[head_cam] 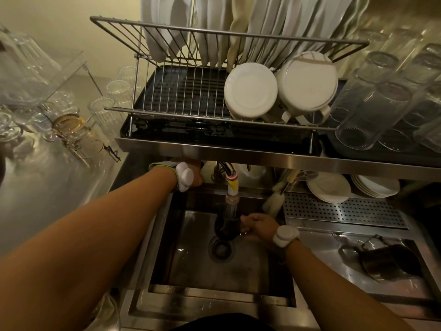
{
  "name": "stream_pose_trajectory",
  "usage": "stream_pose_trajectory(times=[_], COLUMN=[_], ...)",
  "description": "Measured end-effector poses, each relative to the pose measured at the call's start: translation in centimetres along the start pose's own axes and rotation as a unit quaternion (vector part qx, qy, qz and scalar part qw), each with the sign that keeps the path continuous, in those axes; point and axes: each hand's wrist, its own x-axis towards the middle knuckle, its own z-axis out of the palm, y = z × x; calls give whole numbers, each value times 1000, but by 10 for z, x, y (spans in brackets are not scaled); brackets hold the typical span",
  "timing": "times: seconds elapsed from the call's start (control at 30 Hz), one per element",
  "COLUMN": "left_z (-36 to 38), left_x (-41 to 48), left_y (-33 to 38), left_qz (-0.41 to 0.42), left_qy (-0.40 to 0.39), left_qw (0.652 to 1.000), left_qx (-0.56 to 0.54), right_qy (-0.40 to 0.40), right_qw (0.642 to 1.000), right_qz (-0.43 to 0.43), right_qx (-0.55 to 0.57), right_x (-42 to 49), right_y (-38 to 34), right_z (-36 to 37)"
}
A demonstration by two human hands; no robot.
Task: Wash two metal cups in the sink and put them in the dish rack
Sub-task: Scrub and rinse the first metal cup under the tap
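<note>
A dim steel counter runs around the deep stainless steel sink (238, 271), whose basin holds only a round drain (222, 248) and a film of water. My right hand (256, 226) is clenched around a dark metal cup (225, 226), holding it low in the sink right over the drain, beneath the faucet spout with its yellow and white nozzle (232, 187). My left hand (194, 174) reaches to the far left corner of the sink, half hidden under the shelf edge; I cannot tell whether its fingers grip anything there. A second dark metal cup with a handle (384, 263) lies on its side on the counter to the right, well apart from the sink.

On the shelf above, the wire dish rack (191, 96) sits in a black drip tray (214, 137). Two round white lidded containers (279, 91) lie in its lower right part, the left part is bare, and white plates (214, 27) stand upright in the upper tier. Clear drinking glasses (372, 108) rest upside down to the right of the rack, more glassware (71, 130) crowds the left counter. A white bottle brush (274, 201) leans at the far right of the sink, beside stacked white plates (329, 189) and a perforated steel drain panel (343, 209).
</note>
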Motion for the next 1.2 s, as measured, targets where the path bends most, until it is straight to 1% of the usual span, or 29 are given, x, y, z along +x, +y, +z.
stream_pose_trajectory(times=[0.07, 0.13, 0.17, 0.2, 0.27, 0.33, 0.43, 0.47, 0.53, 0.6, 0.63, 0.73, 0.77, 0.83, 0.87, 0.9, 0.97, 1.03, 1.13, 1.2], left_z=[2, 2, 2, 2, 1, 2, 3, 2, -1, 0, 1, 13, 15, 20, 21, 23, 23, 22, 20, 20], left_x=[0, -1, -1, 0, -2, -1, 0, -1, -8, -15, -18, -22, -24, -27, -29, -30, -33, -38, -42, -45], left_y=[0, 2, 1, 2, 3, 3, 6, 5, 3, 1, -2, -6, -7, -10, -12, -15, -21, -24, -27, -28], left_qz=[-1, -2, 1, 2, 3, -2, -4, 3, 23, 46, 54, 90, 101, 100, 91, 86, 62, 31, 17, 7], left_qy=[-13, -17, -10, -8, -2, -5, -6, -2, 13, 47, 63, 107, 115, 111, 103, 99, 87, 69, 32, -9], left_qw=[1000, 1000, 1000, 1000, 1000, 1000, 1000, 1000, 1000, 997, 996, 987, 984, 984, 986, 987, 988, 989, 997, 999], left_qx=[2, 10, 12, 16, 23, 19, 12, 3, 2, -28, -43, -79, -94, -99, -91, -90, -112, -125, -73, -42], right_qy=[2, 41, 44, 34, -1, -13, 55, 66, 44, 27, 27, 64, 62, 27, 23, 29, 62, 70, 25, 32], right_qw=[1000, 997, 996, 997, 1000, 1000, 997, 996, 999, 999, 998, 997, 997, 999, 999, 999, 997, 996, 999, 999], right_qz=[-2, -35, -37, -33, -5, 4, -29, -30, -17, 7, 0, -44, -51, -36, -25, -24, -44, -48, -25, -19], right_qx=[4, -51, -67, -69, -24, -6, -45, -53, -10, 45, 55, 11, -1, 12, 13, 19, -8, -17, 5, 24], right_x=[0, 2, 2, 3, 3, -1, 3, 4, 5, 3, 3, 3, 2, 1, 0, 1, 6, 10, 17, 6], right_y=[0, 0, -2, -1, 1, 0, 3, 4, 8, 7, 6, 4, 4, 6, 5, 6, 7, 10, 16, 5], right_z=[-3, 1, 2, 3, 1, -2, 0, 1, 3, 3, 3, 5, 4, 1, -1, -3, -3, -1, -5, -3])
